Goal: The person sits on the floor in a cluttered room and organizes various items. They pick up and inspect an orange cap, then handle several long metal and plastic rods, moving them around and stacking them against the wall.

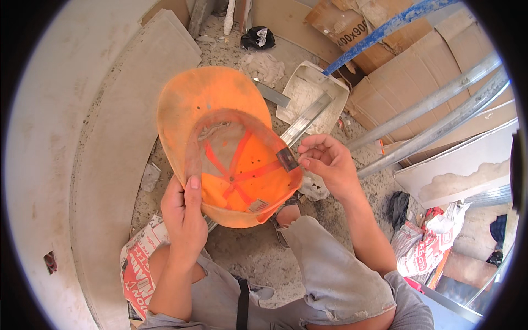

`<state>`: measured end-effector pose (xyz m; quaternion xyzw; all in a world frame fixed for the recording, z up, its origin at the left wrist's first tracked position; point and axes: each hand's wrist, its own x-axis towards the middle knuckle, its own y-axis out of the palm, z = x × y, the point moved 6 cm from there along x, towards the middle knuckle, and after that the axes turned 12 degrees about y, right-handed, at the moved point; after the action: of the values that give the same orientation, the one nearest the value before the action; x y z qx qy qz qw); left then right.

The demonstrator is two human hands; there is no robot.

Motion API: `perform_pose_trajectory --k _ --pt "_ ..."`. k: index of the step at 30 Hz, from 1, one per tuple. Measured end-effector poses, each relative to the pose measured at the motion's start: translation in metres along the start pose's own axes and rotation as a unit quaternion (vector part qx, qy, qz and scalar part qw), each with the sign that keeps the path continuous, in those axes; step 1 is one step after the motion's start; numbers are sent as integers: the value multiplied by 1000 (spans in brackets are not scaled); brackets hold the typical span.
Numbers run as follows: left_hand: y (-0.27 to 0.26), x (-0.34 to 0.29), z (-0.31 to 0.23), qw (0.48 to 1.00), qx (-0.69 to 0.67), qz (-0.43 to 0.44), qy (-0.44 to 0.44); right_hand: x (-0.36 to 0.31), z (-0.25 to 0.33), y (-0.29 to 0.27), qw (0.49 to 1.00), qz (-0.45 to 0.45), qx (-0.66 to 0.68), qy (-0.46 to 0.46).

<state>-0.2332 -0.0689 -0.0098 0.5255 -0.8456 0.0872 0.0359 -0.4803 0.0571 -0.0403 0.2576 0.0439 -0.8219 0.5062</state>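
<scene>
An orange cap point(214, 91), smudged with grey dirt, is held with its inside facing me and its brim pointing away to the upper left. Red seam tapes cross inside the crown, and a small dark rectangular piece point(286, 159) sits on its right inner edge. My left hand point(186, 212) grips the cap's lower left rim, thumb on the inner side and fingers behind. Right beside the dark piece, my right hand point(327, 162) has its fingers curled and thumb and fingertips close together. Whatever is between them is too small to make out.
A white dustpan-like scoop point(313, 82) with a blue handle point(385, 30) lies ahead. Metal profiles point(440, 104) and cardboard point(401, 82) stand at right. Red-and-white sacks point(426, 242) lie at lower right, another sack point(140, 264) at lower left. A large board point(118, 137) leans left.
</scene>
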Motion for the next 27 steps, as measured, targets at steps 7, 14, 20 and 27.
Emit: perform_pose_trajectory --k 7,14,20,27 --pt "0 4 7 1000 0 -3 -6 1 -1 -4 1000 -5 -26 -4" --pt "-1 7 13 998 63 5 6 5 -4 -6 1000 6 -25 1" --pt "25 6 -3 929 284 100 214 1 -8 18 970 125 199 68" --pt "81 -32 14 870 270 318 262 30 -88 3 973 -16 136 183"
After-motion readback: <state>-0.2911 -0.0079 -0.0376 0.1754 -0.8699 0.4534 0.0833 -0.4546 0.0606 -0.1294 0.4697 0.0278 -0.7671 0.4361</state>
